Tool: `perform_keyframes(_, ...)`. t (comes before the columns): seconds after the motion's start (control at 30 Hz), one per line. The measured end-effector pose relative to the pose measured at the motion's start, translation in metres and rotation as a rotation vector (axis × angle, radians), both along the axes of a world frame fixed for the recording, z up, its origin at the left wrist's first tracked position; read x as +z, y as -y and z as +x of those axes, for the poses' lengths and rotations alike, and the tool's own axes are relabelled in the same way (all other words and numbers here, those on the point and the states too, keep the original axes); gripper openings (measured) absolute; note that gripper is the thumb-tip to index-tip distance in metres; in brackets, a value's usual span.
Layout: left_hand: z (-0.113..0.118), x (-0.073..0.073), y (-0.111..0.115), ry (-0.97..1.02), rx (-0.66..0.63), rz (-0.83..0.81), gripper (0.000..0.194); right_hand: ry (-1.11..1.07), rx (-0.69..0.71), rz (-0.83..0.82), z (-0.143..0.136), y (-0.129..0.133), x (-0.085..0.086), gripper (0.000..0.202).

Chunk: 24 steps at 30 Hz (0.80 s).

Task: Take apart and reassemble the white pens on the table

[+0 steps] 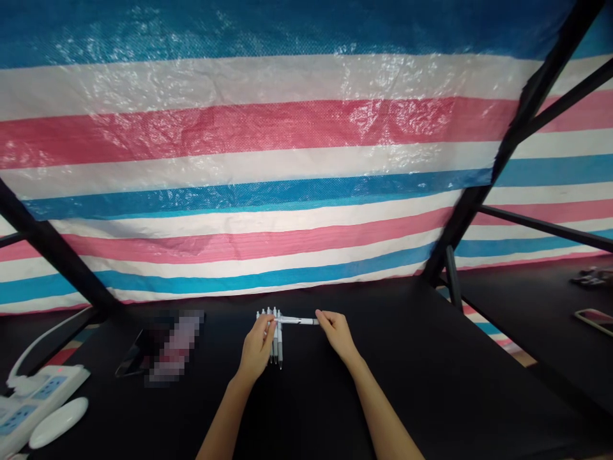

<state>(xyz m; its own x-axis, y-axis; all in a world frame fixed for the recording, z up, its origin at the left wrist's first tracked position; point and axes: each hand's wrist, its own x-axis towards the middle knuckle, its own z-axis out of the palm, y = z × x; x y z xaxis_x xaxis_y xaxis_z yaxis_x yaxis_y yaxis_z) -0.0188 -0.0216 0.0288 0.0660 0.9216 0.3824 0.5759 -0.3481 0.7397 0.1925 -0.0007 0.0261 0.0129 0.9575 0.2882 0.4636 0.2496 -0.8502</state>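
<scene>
A white pen (297, 321) is held sideways between my two hands, above the black table. My left hand (258, 348) pinches its left end, while my right hand (338, 331) pinches the right end with thumb and fingers. Below and beside my left hand, several white and grey pens (280, 348) lie side by side on the table, pointing away from me. My left fingers cover part of that row.
Left of the pens lie a dark phone-like slab (136, 354) and a pixelated patch. A white power strip (48, 390) and a smooth white oval object (60, 421) are at the lower left. Black frame bars (454, 223) and a striped sheet (268, 243) stand behind.
</scene>
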Motion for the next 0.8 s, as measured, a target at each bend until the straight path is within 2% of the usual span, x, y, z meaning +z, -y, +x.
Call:
perform_keyframes(0.13, -0.002, -0.002, -0.002, -0.01, 0.003, 0.015, 0.029, -0.07, 0.073, -0.015, 0.0, -0.001, 0.002, 0.047)
perform_keyframes(0.27, -0.001, 0.003, 0.0, -0.009, -0.02, 0.044, 0.03, -0.186, 0.136, -0.065, 0.001, -0.001, 0.003, 0.046)
perform_keyframes(0.43, 0.001, 0.008, 0.0, 0.093, -0.022, 0.063, 0.034, -0.326, 0.231, -0.128, 0.003, -0.003, 0.002, 0.033)
perform_keyframes(0.57, 0.0, 0.007, -0.001, 0.133, -0.013, 0.059, 0.037, -0.412, 0.308, -0.164, 0.002, -0.003, 0.002, 0.032)
perform_keyframes(0.8, 0.0, 0.002, -0.001, 0.105, 0.054, 0.013, 0.033, -0.51, 0.301, -0.163, 0.003, -0.005, 0.0, 0.034)
